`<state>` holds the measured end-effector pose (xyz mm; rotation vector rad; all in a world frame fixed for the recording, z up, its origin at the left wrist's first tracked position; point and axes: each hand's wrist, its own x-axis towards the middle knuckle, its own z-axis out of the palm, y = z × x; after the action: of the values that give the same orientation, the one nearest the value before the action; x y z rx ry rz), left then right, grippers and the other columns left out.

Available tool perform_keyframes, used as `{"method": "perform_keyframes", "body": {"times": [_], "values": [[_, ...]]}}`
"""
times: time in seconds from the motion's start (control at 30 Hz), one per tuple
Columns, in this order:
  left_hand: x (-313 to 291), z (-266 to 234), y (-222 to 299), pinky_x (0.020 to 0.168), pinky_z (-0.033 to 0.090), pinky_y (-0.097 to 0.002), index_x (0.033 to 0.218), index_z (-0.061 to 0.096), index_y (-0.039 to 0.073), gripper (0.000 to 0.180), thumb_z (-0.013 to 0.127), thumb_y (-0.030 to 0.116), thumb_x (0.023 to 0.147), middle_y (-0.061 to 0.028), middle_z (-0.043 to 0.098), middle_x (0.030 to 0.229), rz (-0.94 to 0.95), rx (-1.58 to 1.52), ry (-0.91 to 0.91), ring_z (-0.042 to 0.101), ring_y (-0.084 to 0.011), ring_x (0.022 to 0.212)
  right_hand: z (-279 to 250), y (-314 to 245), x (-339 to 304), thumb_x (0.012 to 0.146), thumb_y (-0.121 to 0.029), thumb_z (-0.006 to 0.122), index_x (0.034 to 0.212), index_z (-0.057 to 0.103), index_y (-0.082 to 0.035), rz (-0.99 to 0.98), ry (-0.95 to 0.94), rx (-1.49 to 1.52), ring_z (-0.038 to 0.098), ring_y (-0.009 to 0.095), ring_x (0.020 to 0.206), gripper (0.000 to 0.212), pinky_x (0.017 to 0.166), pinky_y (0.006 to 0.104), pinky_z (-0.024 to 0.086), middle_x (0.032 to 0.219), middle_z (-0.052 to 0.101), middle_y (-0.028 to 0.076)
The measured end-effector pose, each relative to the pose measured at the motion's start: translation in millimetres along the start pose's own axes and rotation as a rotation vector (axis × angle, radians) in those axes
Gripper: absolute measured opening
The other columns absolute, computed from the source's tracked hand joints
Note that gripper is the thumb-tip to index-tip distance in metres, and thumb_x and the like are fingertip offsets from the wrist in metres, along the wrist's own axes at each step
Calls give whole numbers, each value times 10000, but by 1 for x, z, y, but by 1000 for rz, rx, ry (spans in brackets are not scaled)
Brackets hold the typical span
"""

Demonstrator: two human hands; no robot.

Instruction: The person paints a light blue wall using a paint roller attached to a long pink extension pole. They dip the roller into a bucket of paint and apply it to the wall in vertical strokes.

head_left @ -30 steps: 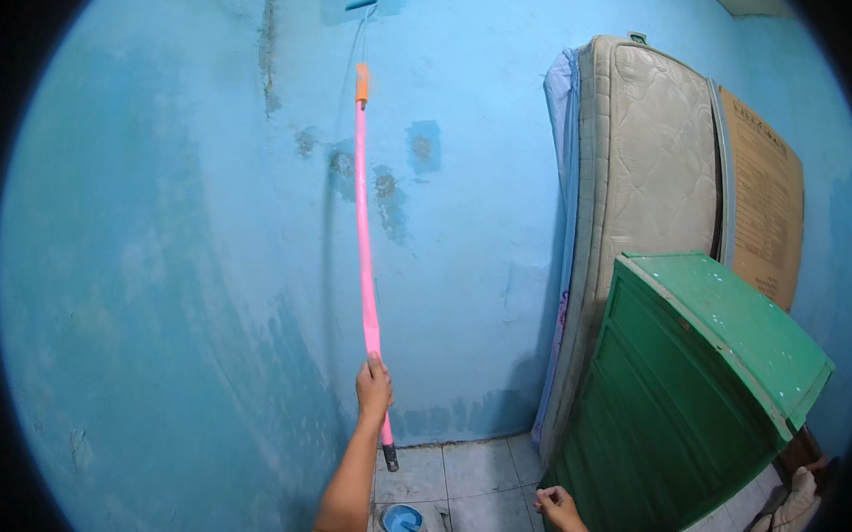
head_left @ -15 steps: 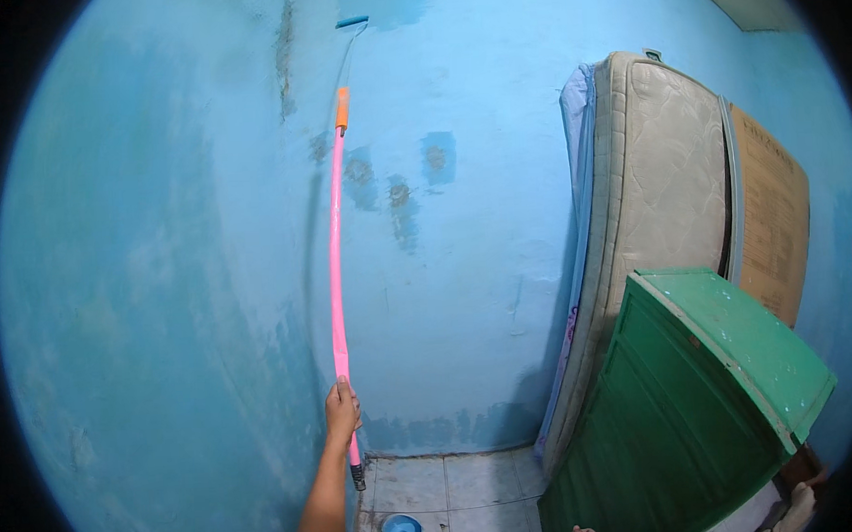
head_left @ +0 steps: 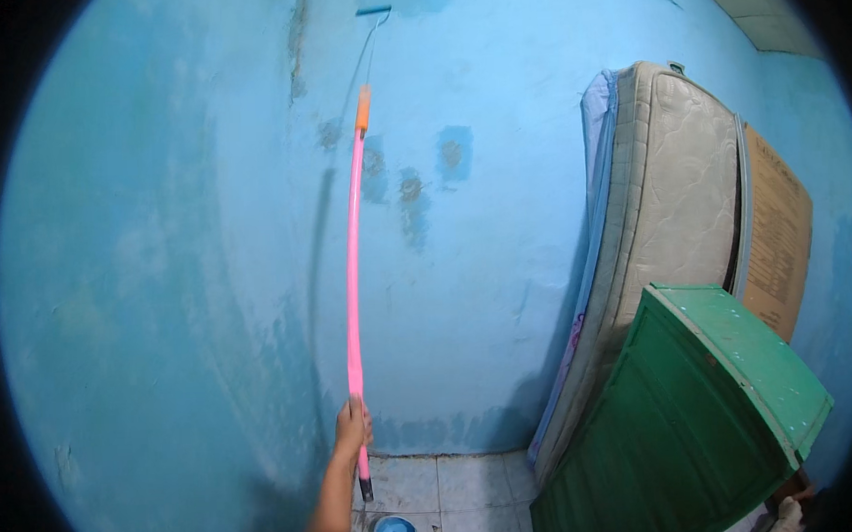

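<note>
My left hand [head_left: 353, 426] is shut around the lower part of a long pink pole [head_left: 354, 268], just above its dark end cap. The pole rises almost straight up to an orange joint [head_left: 363, 109] and a thin metal frame. At the very top a paint roller [head_left: 372, 11] presses against the blue wall [head_left: 182, 274], high near the upper edge of the view. Darker blue patches [head_left: 455, 152] show on the wall to the right of the pole. My right hand is not in the picture.
A small round tin of blue paint [head_left: 395, 531] sits on the pale tiled floor [head_left: 452, 485] below my hand. A mattress [head_left: 673, 210] and a brown board [head_left: 774, 244] lean in the right corner, and a green wooden piece of furniture [head_left: 722, 415] stands tilted in front of them.
The pole and roller have shifted left along the wall, with the pole now leaning slightly right. My right hand, seen at the lower edge a second ago, has dropped out of view.
</note>
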<state>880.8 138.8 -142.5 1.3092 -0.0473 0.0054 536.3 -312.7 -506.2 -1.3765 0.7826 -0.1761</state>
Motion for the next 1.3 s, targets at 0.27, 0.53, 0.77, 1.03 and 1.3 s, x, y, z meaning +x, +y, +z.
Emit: {"method": "perform_keyframes", "body": {"times": [0.27, 0.53, 0.77, 1.03, 1.3], "values": [[25, -14, -31, 339, 282, -257, 761, 424, 114, 493, 383, 553, 983, 43, 354, 533, -19, 113, 65, 330, -83, 382, 29, -6, 2, 859, -429, 695, 1037, 597, -80, 85, 69, -15, 562, 222, 801, 404, 697, 420, 498, 904, 623, 87], [42, -50, -86, 348, 327, -272, 732, 441, 88, 497, 377, 501, 1003, 10, 400, 524, 122, 241, 115, 396, -98, 396, 48, -28, -46, 842, -398, 722, 1080, 575, -74, 77, -31, 181, 566, 222, 799, 427, 693, 420, 496, 902, 612, 89], [37, 2, 45, 350, 324, -262, 710, 439, 88, 513, 382, 507, 1001, 18, 396, 538, 161, 179, 102, 383, -87, 401, 68, -38, -16, 859, -358, 702, 1101, 571, -77, 80, 64, 23, 555, 206, 709, 394, 620, 393, 501, 848, 606, 76], [56, 10, -8, 594, 444, -450, 791, 538, -10, 541, 388, 463, 1005, -186, 546, 638, 315, 465, 210, 547, -342, 591, 87, -55, -29, 892, -374, 659, 1086, 586, -93, 82, -45, 12, 548, 193, 711, 350, 630, 382, 501, 869, 614, 72], [8, -13, -98, 620, 446, -447, 805, 555, -14, 548, 371, 461, 1007, -193, 563, 646, 150, 509, 152, 583, -356, 636, 98, -75, -55, 891, -420, 647, 1100, 568, -81, 171, -45, 44, 560, 205, 800, 406, 717, 399, 496, 902, 615, 68]]}}
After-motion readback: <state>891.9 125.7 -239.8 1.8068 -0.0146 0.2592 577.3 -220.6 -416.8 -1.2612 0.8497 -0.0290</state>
